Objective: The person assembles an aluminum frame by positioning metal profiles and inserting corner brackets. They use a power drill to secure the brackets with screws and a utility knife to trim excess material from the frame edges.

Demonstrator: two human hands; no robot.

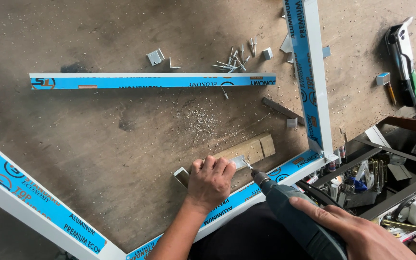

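My left hand [211,182] presses a small metal corner bracket [237,161] down onto a wooden block [253,148] on the workbench. My right hand [357,231] grips a dark green power drill [297,216]. The drill's bit touches the bracket's right end. Just in front of the block lies a white aluminium profile with blue film [246,192], joined at a corner to a second profile [311,72] that runs away from me.
A third blue-filmed profile [152,81] lies across the bench, a fourth [34,202] at the lower left. Loose rivets [234,60] and small brackets [156,57] sit beyond it. Metal shavings [201,120] litter the middle. A rivet gun [403,58] lies far right above a cluttered tool tray [362,183].
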